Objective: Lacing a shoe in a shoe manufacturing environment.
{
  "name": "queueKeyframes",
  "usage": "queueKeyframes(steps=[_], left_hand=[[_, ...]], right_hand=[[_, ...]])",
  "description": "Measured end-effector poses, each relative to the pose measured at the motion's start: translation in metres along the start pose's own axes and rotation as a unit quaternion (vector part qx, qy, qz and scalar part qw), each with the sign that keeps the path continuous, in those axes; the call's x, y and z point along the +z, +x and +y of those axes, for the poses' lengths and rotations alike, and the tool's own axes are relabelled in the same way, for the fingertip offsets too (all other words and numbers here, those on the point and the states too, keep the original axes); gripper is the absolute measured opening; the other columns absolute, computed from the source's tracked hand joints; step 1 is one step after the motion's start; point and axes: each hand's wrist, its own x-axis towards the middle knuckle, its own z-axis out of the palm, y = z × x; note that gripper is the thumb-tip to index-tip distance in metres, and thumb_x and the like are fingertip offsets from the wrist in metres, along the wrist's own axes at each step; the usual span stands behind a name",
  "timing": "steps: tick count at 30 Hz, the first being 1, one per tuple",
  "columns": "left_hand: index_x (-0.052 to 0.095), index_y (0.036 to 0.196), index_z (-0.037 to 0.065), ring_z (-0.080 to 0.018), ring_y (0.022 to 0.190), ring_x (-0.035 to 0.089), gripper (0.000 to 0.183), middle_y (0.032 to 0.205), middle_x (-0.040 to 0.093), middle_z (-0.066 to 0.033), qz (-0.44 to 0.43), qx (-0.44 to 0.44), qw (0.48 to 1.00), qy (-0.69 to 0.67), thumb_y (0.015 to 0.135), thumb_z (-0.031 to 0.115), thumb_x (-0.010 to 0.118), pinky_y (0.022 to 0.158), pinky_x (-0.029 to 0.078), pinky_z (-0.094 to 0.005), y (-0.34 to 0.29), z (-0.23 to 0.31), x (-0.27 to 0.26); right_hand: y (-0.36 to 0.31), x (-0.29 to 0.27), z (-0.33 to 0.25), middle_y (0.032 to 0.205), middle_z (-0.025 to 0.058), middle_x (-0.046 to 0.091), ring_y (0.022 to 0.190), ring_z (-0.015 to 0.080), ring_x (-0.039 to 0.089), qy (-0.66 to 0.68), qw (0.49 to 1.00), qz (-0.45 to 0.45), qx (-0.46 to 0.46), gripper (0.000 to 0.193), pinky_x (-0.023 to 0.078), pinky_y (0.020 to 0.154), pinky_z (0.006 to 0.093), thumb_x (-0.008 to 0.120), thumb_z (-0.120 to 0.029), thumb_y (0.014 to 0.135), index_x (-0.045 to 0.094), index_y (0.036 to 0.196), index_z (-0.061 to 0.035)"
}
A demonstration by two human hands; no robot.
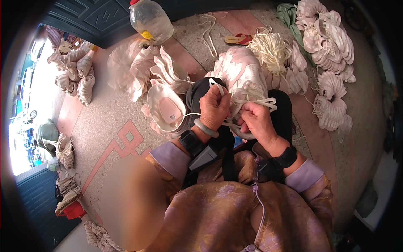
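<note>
A white and pale pink shoe (239,67) rests on my lap between my dark-clad knees, toe pointing away from me. White shoelace (251,93) crosses its front in loose loops. My left hand (215,107) is closed at the shoe's left side, pinching a lace whose end sticks up above the fingers. On the opposite side, my right hand (257,119) has its fingers bent together on the lace near the shoe's opening; its fingertips are partly hidden. Left of my knee lies another shoe upper (156,103), its opening facing up and a pink lining inside.
A bundle of cream laces (269,52) lies beyond my right knee, near a red and yellow flat piece (238,40). Stacked shoe uppers (329,38) stand at the far right, others (75,71) at the left. A clear jug (147,19) with a red cap stands ahead.
</note>
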Motion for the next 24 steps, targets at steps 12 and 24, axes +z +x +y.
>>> queueKeyframes(steps=[12,24], left_hand=[[0.052,0.082,0.004,-0.0033,0.049,0.045,0.009,0.060,0.052,0.0021,-0.060,-0.047,0.994,-0.074,0.079,-0.004,0.053,0.043,0.037,-0.0192,-0.002,0.012,-0.001],[0.055,0.078,0.004,-0.0044,0.058,0.047,0.010,0.067,0.053,0.0024,-0.116,-0.124,0.979,-0.112,0.074,-0.005,0.052,0.051,0.040,-0.0198,0.006,0.018,-0.009]], right_hand=[[-0.001,0.006,0.005,0.062,0.0048,0.058,0.043,0.0085,0.052,-0.006,0.999,0.020,-0.047,0.005,0.042,0.039,0.0221,0.050,-0.002,0.084,0.053,0.086,0.0012],[-0.002,0.008,0.011,0.064,0.0040,0.059,0.046,0.0076,0.052,0.055,0.996,0.029,-0.062,0.008,0.044,0.043,0.0215,0.051,-0.003,0.086,0.055,0.092,-0.0008]])
